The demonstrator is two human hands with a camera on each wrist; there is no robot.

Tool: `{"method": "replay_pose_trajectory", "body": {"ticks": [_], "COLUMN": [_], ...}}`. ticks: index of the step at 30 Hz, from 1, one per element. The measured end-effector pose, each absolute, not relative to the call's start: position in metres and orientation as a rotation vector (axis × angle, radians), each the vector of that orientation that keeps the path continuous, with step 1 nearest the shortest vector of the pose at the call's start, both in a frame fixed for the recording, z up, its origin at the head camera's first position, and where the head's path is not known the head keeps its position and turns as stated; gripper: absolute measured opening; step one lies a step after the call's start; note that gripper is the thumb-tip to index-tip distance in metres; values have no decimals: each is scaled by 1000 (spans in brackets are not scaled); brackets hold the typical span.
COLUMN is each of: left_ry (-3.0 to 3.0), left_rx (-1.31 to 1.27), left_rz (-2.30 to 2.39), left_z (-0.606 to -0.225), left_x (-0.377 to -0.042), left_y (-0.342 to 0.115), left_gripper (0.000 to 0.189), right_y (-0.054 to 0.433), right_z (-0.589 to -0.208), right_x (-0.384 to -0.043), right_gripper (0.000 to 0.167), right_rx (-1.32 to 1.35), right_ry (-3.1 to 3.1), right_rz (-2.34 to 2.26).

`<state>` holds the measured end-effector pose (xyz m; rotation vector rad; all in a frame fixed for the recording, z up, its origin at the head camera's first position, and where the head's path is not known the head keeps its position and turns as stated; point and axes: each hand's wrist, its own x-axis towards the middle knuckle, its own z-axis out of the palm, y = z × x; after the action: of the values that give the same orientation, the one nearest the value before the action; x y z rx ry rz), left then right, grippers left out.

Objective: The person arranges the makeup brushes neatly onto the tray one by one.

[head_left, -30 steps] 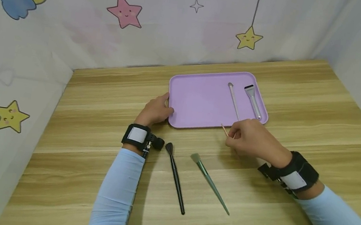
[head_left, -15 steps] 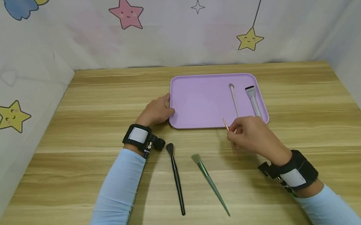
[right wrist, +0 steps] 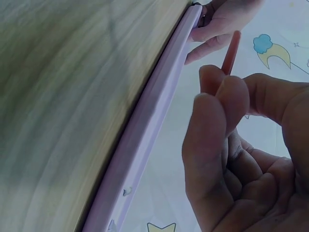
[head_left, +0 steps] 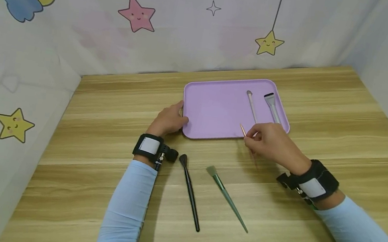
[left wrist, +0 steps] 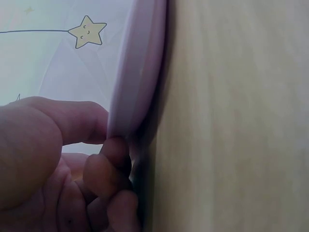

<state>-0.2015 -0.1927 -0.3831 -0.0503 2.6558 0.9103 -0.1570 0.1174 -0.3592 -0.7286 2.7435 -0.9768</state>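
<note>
At the left end of the lilac tray point(head_left: 214, 107), my left hand point(head_left: 167, 121) pinches the rim between thumb and fingers; the left wrist view shows the thumb point(left wrist: 84, 121) against the tray's edge. My right hand point(head_left: 272, 145) pinches a thin copper-pink stick point(head_left: 243, 130) just over the tray's near edge. In the right wrist view one end of the stick point(right wrist: 232, 52) juts past the fingertips, while the fingers hide its middle. A slim brush with a pale handle point(head_left: 252, 106) and a flat silver brush point(head_left: 272, 106) lie at the tray's right side.
On the wooden table point(head_left: 106, 126) in front of the tray lie a black-handled brush point(head_left: 190, 193) and a green brush point(head_left: 228, 200). Behind the table hangs a white cloth point(head_left: 174, 46) printed with stars.
My right hand has moved slightly forward and up with the stick, whose tip now reaches over the tray. The left hand stays on the rim.
</note>
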Motion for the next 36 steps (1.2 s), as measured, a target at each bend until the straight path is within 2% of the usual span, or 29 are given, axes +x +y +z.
{"method": "replay_pose_trajectory", "body": {"ticks": [36], "left_ry": [2676], "left_rx": [-38], "left_rz": [913], "left_z": [-386], "left_x": [-203], "left_y": [-195], "left_gripper": [76], "right_y": [101], "right_z": [-366], "right_x": [-197], "right_gripper": [21], "right_rx": [-566], "right_ry": [2795], "right_rz": [-954]}}
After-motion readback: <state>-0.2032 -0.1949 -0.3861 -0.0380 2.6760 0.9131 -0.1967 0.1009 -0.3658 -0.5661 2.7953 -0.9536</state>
